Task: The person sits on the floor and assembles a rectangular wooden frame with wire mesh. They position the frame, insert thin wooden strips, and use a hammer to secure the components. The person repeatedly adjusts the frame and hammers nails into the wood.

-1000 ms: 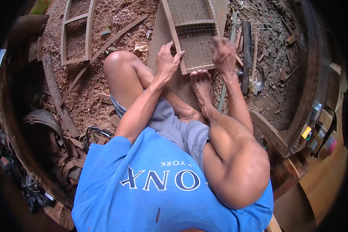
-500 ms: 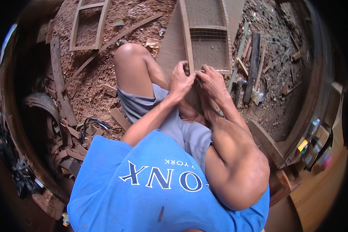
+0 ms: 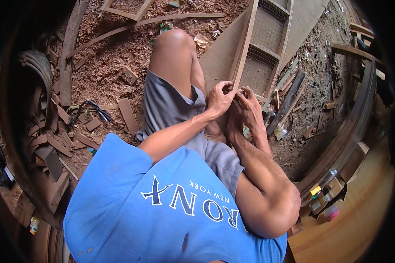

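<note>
A long wooden frame point(image 3: 245, 46) lies ahead of me, slightly right of centre, with wire mesh point(image 3: 266, 35) stretched over its openings. My left hand point(image 3: 220, 100) is closed at the near end of its left rail, thumb and forefinger against the wood. Close beside it, my right hand point(image 3: 250, 109) has its fingers bent together at the frame's near corner. Whatever those right fingertips pinch is too small or hidden to make out. A flat brown board point(image 3: 221, 59) lies beneath the frame, and my bare feet are close under my hands.
Wood shavings point(image 3: 103, 57) cover the ground at left, crossed by a long thin strip point(image 3: 162, 19). Another wooden frame point(image 3: 134, 13) lies at the far left. Offcuts point(image 3: 52, 140) are heaped near left. A dark wooden bar point(image 3: 289, 98) and a curved beam point(image 3: 353, 122) stand at right.
My view has shifted, so the frame now appears slanted and further right. Both hands stay at its near end, with small finger movements; the right fingers have lifted slightly.
</note>
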`<state>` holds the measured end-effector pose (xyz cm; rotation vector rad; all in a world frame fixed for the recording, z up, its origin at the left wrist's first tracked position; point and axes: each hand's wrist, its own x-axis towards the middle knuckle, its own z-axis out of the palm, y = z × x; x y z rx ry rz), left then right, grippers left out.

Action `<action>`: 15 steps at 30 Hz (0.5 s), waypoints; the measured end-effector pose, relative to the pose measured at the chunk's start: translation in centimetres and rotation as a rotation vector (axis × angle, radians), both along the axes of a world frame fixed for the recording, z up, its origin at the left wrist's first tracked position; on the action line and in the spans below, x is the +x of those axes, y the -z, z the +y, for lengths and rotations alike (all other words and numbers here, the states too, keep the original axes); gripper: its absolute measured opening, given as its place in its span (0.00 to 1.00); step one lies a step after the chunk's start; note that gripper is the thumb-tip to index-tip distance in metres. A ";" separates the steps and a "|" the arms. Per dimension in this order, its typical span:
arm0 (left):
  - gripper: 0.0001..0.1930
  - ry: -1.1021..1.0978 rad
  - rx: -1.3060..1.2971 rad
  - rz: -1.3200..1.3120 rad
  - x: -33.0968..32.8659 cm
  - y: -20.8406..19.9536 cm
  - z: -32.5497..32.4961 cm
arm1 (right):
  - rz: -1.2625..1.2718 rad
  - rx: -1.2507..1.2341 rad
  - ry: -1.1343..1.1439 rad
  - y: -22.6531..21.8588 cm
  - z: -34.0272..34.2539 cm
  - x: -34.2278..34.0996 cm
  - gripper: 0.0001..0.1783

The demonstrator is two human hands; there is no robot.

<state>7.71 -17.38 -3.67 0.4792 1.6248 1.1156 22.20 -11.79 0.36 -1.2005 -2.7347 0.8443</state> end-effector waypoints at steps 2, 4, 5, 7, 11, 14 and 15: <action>0.20 0.028 0.035 0.094 -0.1 0.2 -0.3 | 0.019 -0.051 0.023 -0.3 0.0 0.0 0.20; 0.20 0.067 0.082 0.322 -0.3 0.5 -0.6 | 0.005 -0.050 0.023 -0.5 0.1 0.1 0.20; 0.20 0.060 0.109 0.270 -0.3 0.6 -0.7 | -0.003 -0.027 0.003 -0.5 0.2 0.1 0.20; 0.20 0.062 0.118 0.160 -0.2 0.8 -0.9 | -0.001 -0.084 0.037 -0.5 0.2 0.2 0.21; 0.22 0.026 0.132 0.005 0.1 1.3 -0.9 | 0.010 -0.146 0.080 -0.3 0.2 0.3 0.23; 0.22 0.028 0.187 0.019 0.2 1.7 -1.0 | 0.020 -0.158 0.087 -0.2 0.2 0.5 0.23; 0.22 0.036 0.167 -0.017 0.3 1.8 -1.0 | 0.026 -0.181 0.103 -0.2 0.1 0.5 0.23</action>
